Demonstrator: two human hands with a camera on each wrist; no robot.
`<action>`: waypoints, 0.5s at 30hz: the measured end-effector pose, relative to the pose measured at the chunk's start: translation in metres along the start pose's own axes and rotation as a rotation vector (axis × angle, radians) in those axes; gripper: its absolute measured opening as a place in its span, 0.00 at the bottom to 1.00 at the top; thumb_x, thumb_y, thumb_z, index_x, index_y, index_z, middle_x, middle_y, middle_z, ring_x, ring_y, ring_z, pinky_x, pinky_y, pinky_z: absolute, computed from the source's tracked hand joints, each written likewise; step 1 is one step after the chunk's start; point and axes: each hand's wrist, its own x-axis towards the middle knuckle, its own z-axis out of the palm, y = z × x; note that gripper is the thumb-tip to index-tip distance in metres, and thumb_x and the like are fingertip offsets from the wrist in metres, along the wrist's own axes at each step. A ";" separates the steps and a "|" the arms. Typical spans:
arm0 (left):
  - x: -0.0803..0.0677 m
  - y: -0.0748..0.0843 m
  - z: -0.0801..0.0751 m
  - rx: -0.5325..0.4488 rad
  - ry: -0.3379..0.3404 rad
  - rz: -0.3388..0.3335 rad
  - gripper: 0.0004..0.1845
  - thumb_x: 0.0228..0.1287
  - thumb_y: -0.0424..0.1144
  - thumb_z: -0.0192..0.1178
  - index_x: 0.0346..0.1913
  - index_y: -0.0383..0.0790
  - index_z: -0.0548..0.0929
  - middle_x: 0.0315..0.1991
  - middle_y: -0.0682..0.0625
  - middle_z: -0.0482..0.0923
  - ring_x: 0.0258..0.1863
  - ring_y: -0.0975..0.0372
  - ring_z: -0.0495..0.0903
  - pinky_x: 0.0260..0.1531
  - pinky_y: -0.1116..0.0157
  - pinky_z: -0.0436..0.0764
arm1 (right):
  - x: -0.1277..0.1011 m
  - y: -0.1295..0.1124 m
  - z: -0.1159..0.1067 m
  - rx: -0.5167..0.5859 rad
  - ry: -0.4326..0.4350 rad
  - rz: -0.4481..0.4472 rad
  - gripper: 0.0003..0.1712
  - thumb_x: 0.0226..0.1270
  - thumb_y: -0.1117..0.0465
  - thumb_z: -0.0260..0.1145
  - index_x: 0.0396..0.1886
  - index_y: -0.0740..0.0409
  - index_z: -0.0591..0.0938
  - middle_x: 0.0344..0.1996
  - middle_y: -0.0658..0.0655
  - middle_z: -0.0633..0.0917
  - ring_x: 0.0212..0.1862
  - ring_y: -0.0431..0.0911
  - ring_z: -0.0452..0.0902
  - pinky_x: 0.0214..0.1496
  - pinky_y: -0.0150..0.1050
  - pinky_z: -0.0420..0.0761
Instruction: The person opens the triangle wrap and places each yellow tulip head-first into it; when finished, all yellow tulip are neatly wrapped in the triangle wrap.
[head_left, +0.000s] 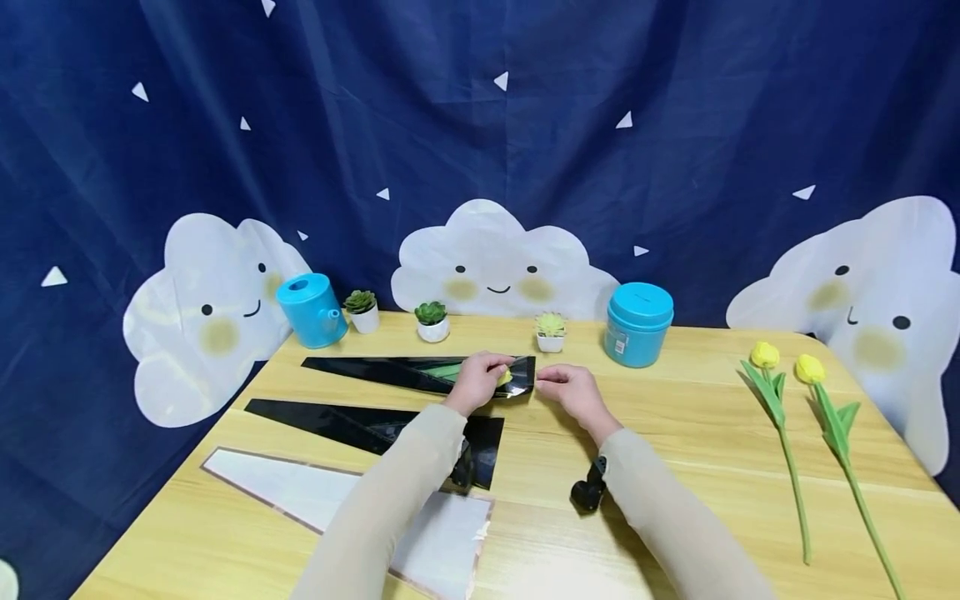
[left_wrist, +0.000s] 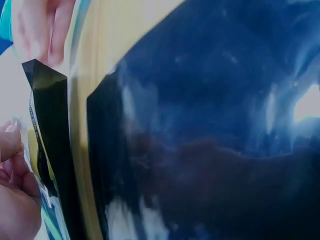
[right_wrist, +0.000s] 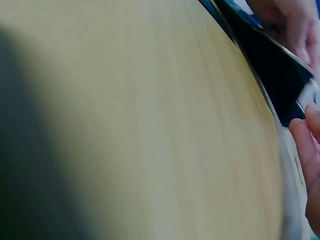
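Observation:
A tapered flower sleeve [head_left: 360, 367], black with a clear face, lies across the table in the head view. Inside it show green leaves [head_left: 444, 372] and a yellow tulip head [head_left: 505, 377] near the wide right end. My left hand [head_left: 480, 382] is over that end, its thumb and fingertips pinching the film beside the flower. At the wide mouth, my right hand [head_left: 573, 392] pinches the edge, thumb and forefinger together at the corner. The right wrist view shows the black film's corner [right_wrist: 280, 75] raised off the table by the right fingertips [right_wrist: 296, 125].
Nearer lie another black sleeve [head_left: 330, 421] and a white sleeve with a pinkish border [head_left: 285, 487]. Two yellow tulips [head_left: 780, 417] [head_left: 840, 433] lie at right. Along the back stand a blue watering can [head_left: 318, 321], several small potted plants [head_left: 433, 325] and a lidded blue canister [head_left: 637, 333].

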 end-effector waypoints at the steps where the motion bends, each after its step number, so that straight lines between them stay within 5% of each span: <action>1: 0.001 -0.001 -0.002 0.007 -0.001 -0.003 0.14 0.69 0.34 0.50 0.52 0.44 0.81 0.51 0.45 0.77 0.52 0.54 0.74 0.49 0.58 0.74 | -0.002 0.002 -0.005 0.001 0.005 0.007 0.14 0.57 0.66 0.67 0.43 0.66 0.82 0.42 0.62 0.84 0.49 0.52 0.77 0.54 0.45 0.73; 9: -0.004 -0.001 -0.009 -0.006 0.014 -0.023 0.14 0.69 0.36 0.51 0.54 0.43 0.79 0.52 0.45 0.76 0.52 0.54 0.74 0.49 0.59 0.75 | -0.027 0.007 -0.068 -0.075 0.086 0.062 0.18 0.59 0.62 0.66 0.47 0.67 0.80 0.43 0.61 0.83 0.44 0.42 0.75 0.47 0.34 0.73; 15: -0.014 -0.002 -0.019 -0.068 0.041 0.000 0.15 0.68 0.37 0.53 0.54 0.42 0.79 0.47 0.46 0.76 0.43 0.57 0.74 0.42 0.61 0.74 | -0.058 0.006 -0.134 -0.136 0.199 0.099 0.23 0.61 0.57 0.65 0.51 0.69 0.77 0.32 0.40 0.82 0.33 0.26 0.73 0.37 0.24 0.74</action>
